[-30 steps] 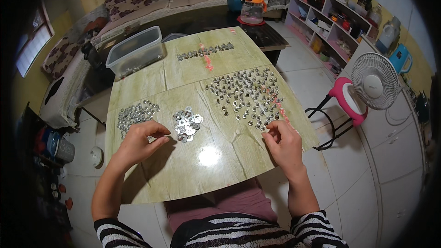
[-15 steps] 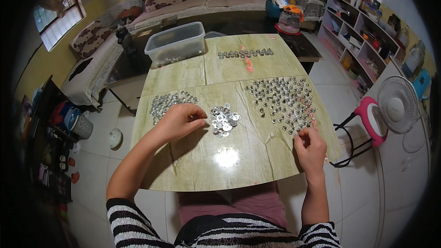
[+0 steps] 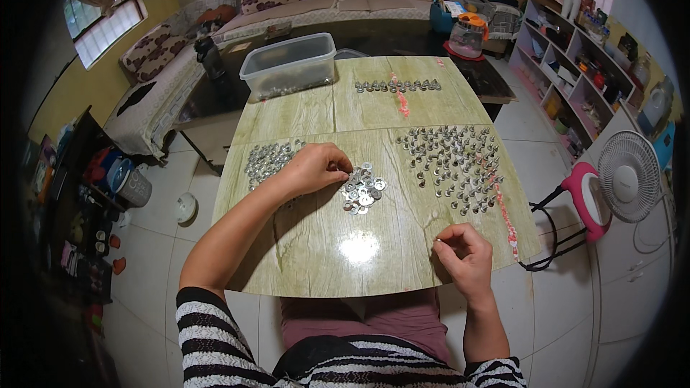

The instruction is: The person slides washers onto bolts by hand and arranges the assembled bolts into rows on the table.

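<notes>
My left hand [image 3: 320,169] reaches over a pile of small shiny nuts [image 3: 267,158], its thumb and fingertips together at the left edge of a heap of flat metal washers [image 3: 364,190]. Whatever lies between those fingertips is hidden. Near the table's front right, my right hand [image 3: 467,257] is closed in a pinch with a small bright bolt tip showing at the fingertips. Beyond it, many small bolts [image 3: 453,165] stand on their heads in a loose group, threads upward.
Farther back, small metal pieces [image 3: 397,86] stand in rows on the wood-patterned table [image 3: 316,259]. A clear plastic tub [image 3: 287,68] with metal parts inside sits at the back left. Right of the table are a pink stool [image 3: 586,205] and a white fan [image 3: 627,174].
My right hand has drawn away from the bolts, toward the left and nearer me. My left hand has moved up and right to the washers. The view has shifted slightly.
</notes>
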Demonstrator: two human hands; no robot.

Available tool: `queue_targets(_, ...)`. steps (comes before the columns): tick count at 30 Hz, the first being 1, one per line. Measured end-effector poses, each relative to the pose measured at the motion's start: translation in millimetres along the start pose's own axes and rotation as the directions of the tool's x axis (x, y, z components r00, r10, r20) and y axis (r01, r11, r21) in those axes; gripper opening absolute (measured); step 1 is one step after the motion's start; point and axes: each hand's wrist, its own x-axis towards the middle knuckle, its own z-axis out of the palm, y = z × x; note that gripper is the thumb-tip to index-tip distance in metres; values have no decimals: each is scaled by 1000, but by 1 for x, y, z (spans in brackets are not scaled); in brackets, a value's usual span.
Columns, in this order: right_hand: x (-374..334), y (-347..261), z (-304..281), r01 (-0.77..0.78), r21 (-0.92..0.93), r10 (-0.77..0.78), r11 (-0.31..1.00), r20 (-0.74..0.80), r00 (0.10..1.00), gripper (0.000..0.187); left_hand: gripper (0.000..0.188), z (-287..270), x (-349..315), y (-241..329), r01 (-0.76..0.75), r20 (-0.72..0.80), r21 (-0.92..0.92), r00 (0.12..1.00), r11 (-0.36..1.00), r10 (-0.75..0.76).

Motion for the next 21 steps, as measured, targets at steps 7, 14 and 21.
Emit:
queue_targets(7,3,-5,17,-133,361,76,923,169,983,12,13,3,-13,7,75,-72,-158,994,985,-87)
queue_targets(14,9,-14,40,-339,512,164,789,356,920,16,13,24,-52,61,-51,-169,-537,985,842,-48)
queue_targets(21,4,-15,54,-391,540,188,745,392,900,12,11,34,-75,78,-239,-205,-433,965,869,163)
